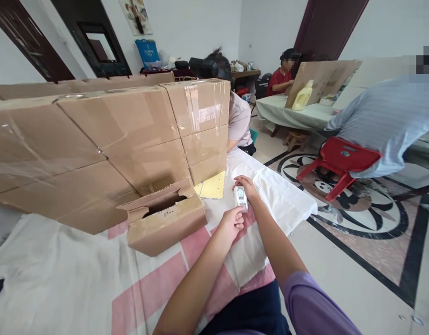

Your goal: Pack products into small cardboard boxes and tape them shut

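Observation:
A small white box-shaped thing (236,200) with a greyish panel on its top face is between my hands, over the cloth. Its exact kind is too small to tell. My right hand (248,188) curls around its far end. The fingers of my left hand (231,222) are folded, with the thumb and forefinger pinched at its near end. Just beyond and to the left, yellow sheets (214,186) lie flat beside the stacked cartons.
Taped cardboard cartons (140,116) form a wall at the left. An open cardboard box (168,228) stands before it on the pink-and-white cloth (161,284). A person (239,114) sits behind the wall. A red plastic chair (350,156) and another table (315,122) are at the right.

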